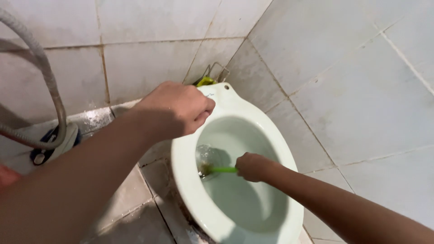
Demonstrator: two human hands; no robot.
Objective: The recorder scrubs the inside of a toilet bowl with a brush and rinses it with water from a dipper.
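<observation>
Tiled corner | right hand (253, 166) grips green brush (221, 170) in toilet bowl (190, 190) | left hand (174, 108) fisted above

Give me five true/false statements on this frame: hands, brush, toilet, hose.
1. The right hand holds a green-handled brush inside the toilet bowl. True.
2. The left hand grips the hose. False: it is closed in a fist above the toilet rim, well apart from the hose.
3. The brush head is down at the water in the bowl. True.
4. The toilet is bright red. False: it is pale, whitish green.
5. The walls are bare brick. False: the walls are tiled.
</observation>
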